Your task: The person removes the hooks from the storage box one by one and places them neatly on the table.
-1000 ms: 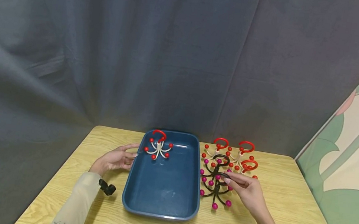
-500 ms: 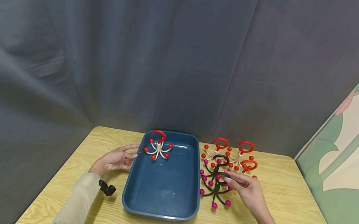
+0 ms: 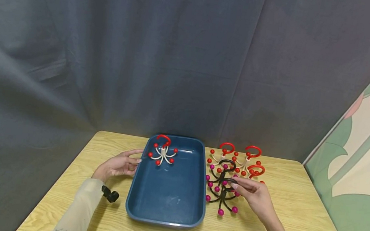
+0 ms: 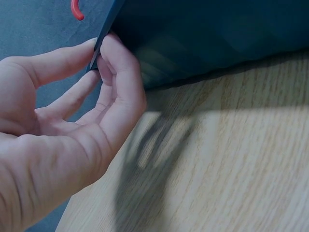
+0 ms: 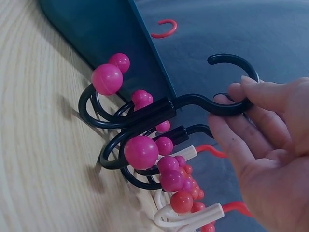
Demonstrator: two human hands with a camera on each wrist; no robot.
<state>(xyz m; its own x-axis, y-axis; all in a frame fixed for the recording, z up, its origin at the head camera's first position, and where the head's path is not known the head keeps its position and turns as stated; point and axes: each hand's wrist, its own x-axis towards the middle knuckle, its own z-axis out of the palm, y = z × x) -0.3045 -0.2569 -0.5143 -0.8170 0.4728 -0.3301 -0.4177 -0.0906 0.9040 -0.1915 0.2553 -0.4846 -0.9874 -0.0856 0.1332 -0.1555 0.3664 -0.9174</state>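
At the left side of a blue tray [image 3: 168, 196], my left hand [image 3: 117, 167] pinches the rim; the left wrist view shows thumb and fingers on either side of the tray wall [image 4: 108, 26]. My right hand [image 3: 256, 197] holds the curved hook of a black swivel hanger with magenta ball tips [image 3: 224, 193], between thumb and fingers. In the right wrist view this hanger [image 5: 149, 113] stands upright, its lower prongs close to the table; whether they touch is unclear. A second black hanger [image 3: 221, 177] stands just behind it. Inside the tray sits a white hanger with red hook and balls [image 3: 163, 152].
Behind the black hangers, right of the tray, stand a white-and-red hanger [image 3: 222, 158], another [image 3: 246, 163], and a third whose red hook [image 3: 263, 170] shows above my right hand. A grey curtain [image 3: 178, 60] hangs at the back edge of the wooden table [image 3: 296, 221].
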